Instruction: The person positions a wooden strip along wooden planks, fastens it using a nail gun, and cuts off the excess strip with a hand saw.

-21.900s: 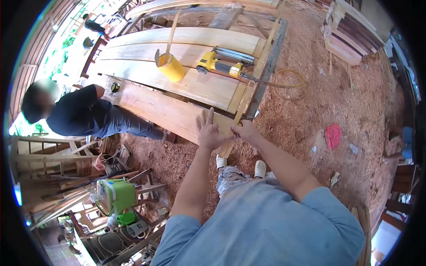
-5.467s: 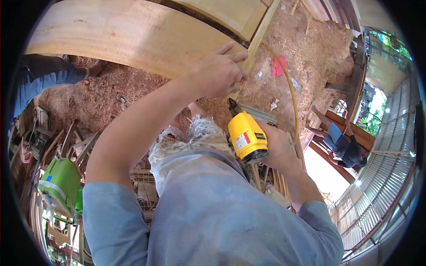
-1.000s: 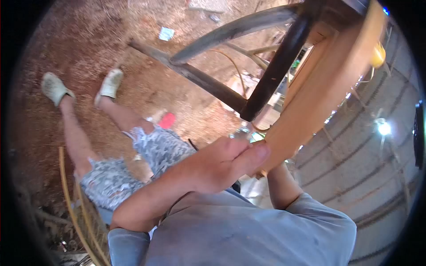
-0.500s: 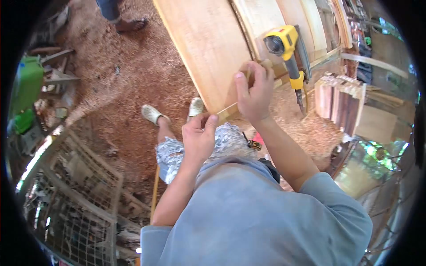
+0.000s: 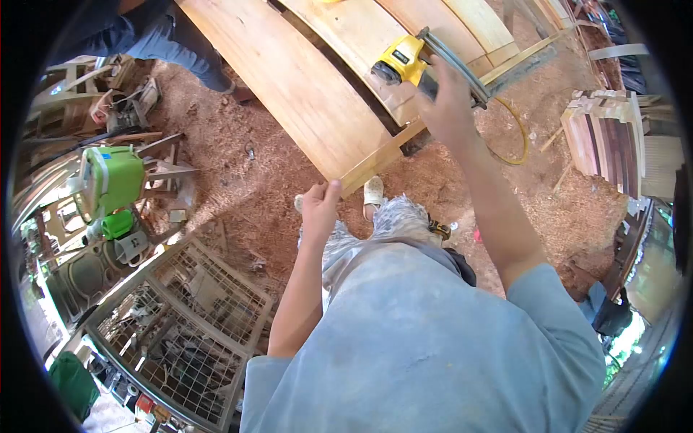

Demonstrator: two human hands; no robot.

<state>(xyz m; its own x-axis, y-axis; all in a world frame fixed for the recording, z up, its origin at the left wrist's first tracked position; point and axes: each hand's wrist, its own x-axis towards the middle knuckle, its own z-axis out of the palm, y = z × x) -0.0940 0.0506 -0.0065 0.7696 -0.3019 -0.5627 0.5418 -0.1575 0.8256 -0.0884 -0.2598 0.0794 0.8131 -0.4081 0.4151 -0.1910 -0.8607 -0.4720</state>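
My left hand (image 5: 320, 206) pinches the near end of a narrow wooden strip (image 5: 372, 161) lying across the end of a wide board (image 5: 289, 79). On the neighbouring boards rests a yellow and black nail gun (image 5: 406, 59) with a grey magazine. Over its handle is my right hand (image 5: 449, 108), thumb and fingers apart; the fingers are slightly blurred and hide part of the handle. A yellow hose (image 5: 525, 137) loops beside the bench end.
A person's jeans-clad leg (image 5: 184, 47) stands left of the boards. At left are a green container (image 5: 115, 180) and a wire-mesh frame (image 5: 191, 317). Stacked wood (image 5: 603, 137) stands at right. Shavings cover the ground (image 5: 238, 173). A tape measure (image 5: 439, 228) sits at my waist.
My right hand has left the strip's area and moved up to the nail gun. My left hand stays at the strip's near end. The view has shifted, showing more of the left side.
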